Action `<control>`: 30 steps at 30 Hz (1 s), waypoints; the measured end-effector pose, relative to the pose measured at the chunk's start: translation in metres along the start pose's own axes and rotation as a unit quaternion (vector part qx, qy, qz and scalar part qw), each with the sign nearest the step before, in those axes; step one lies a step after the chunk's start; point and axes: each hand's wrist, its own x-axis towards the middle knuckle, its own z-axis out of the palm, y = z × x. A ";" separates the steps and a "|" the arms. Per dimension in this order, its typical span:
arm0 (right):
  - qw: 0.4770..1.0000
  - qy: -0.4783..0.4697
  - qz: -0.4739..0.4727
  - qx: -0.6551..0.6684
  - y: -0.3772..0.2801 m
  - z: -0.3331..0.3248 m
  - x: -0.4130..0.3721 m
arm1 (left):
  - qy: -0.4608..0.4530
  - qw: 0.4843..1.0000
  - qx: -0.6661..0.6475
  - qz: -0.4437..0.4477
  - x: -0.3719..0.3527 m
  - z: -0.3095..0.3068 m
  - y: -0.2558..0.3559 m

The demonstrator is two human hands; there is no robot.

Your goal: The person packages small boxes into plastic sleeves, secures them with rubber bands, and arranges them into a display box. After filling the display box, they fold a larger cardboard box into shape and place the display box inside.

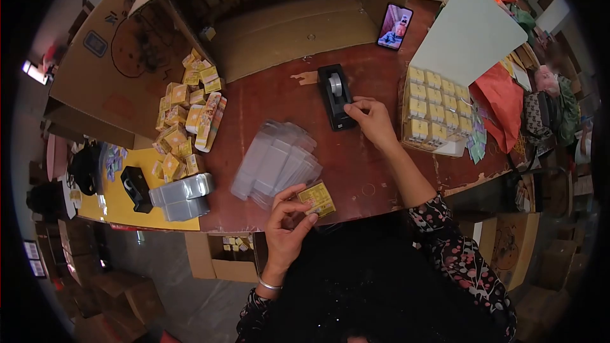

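Note:
Near the table's front edge, my left hand (287, 223) grips a small yellow printed box (317, 199) between thumb and fingers. My right hand (372, 119) is at the front end of a black tape dispenser (335, 96), thumb and forefinger pinched together. Whatever lies between those fingertips is too small to make out. A roll of clear tape (336, 84) sits in the dispenser. Just beyond my left hand lies a pile of flat clear plastic sleeves (274, 162).
Yellow boxes (175, 117) are heaped at the left beside a large open carton (292, 32). On the right stands a block of wrapped boxes (438, 105) by a white board (473, 32). A phone (394, 26) leans at the back. Another dispenser (135, 188) sits at left.

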 end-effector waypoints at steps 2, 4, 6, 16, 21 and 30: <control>0.999 -0.011 0.025 0.045 0.001 0.006 0.002 | 0.002 1.000 -0.003 0.004 0.000 0.001 -0.001; 0.983 -0.027 0.119 0.135 -0.019 0.003 -0.001 | 0.003 1.000 -0.006 0.003 0.000 0.000 -0.001; 0.962 -0.025 0.163 0.218 -0.025 0.004 -0.005 | 0.005 1.000 -0.009 -0.003 0.000 -0.001 -0.003; 0.938 0.036 0.092 0.333 -0.020 0.015 -0.036 | 0.011 0.999 -0.028 -0.014 0.003 -0.002 -0.013; 0.964 0.063 0.062 0.252 0.003 0.026 -0.043 | 0.018 0.999 -0.032 -0.005 0.007 -0.001 -0.015; 0.988 0.108 -0.044 0.098 0.004 0.015 -0.062 | 0.037 0.999 -0.009 0.038 0.027 0.007 -0.005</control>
